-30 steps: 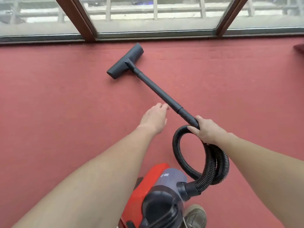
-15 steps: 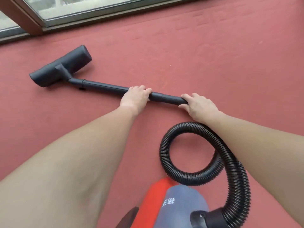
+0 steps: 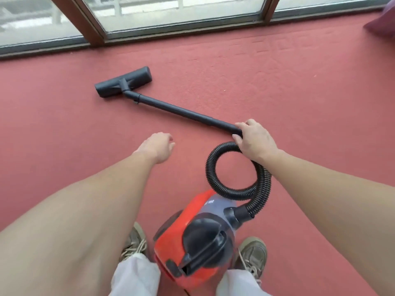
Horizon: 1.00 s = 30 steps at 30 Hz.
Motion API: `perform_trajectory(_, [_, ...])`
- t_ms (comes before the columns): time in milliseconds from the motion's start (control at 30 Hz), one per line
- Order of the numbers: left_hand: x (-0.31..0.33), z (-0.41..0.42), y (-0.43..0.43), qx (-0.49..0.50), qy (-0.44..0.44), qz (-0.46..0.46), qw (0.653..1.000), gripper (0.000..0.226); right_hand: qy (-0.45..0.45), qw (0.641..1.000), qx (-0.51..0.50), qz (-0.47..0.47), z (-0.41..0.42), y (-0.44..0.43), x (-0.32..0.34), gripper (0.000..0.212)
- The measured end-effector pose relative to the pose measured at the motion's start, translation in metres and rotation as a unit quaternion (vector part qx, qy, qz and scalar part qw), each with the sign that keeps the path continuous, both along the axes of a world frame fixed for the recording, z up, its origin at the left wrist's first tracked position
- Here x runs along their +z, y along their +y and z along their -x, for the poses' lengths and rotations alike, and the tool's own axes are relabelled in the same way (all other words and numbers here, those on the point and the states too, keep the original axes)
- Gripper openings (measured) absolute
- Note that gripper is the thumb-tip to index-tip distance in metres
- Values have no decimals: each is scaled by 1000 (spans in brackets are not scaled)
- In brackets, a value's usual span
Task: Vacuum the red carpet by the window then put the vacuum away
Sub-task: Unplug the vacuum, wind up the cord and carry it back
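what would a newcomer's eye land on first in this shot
The bright red vacuum canister stands out at the bottom centre against the red carpet. Its black ribbed hose curls in a loop up to the right hand, which grips the near end of the long black wand; the floor head lies toward the window. The left hand hangs open, holding nothing.

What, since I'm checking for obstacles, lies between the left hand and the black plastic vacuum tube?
Only bare red carpet, in the head view; the left hand does not touch the black plastic vacuum tube.
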State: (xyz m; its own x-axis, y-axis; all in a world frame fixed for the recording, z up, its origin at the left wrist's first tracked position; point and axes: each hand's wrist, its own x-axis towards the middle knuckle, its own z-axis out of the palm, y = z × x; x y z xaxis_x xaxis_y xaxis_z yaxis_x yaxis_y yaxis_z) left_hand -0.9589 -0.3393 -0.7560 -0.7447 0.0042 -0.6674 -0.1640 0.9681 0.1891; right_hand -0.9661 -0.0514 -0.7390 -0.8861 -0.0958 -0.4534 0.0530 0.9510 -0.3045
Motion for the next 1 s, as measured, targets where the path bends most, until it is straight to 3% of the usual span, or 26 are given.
perform_trajectory(100, [57,-40,-5,72,-5,-20,997,33,-23,999,-5,38,-31,-15,54,42])
perform_trajectory(300, [141,-152,-12,204,-14,-72,976,33,-91,990,87,64,-112,-57,135,39])
perform_trajectory(433, [177,-221,-17,366,8,-144,919,38,-158,973,162,43,-149,-98,163,45])
perform_trajectory(533, [175,-266,-32,442,22,-164,881,36,-146,972,184,31,-171,-132,169,44])
perform_trajectory(767, [169,-393,-29,583,-57,-176,791,40,-154,952,261,-42,-216,-186,165,51])
perform_trajectory(867, [143,-424,-9,648,-133,-208,721,58,-167,934,312,-58,-226,-203,149,60])
perform_trajectory(1000, [108,-423,34,767,-180,-313,530,78,-200,892,392,-104,-233,-215,110,80])
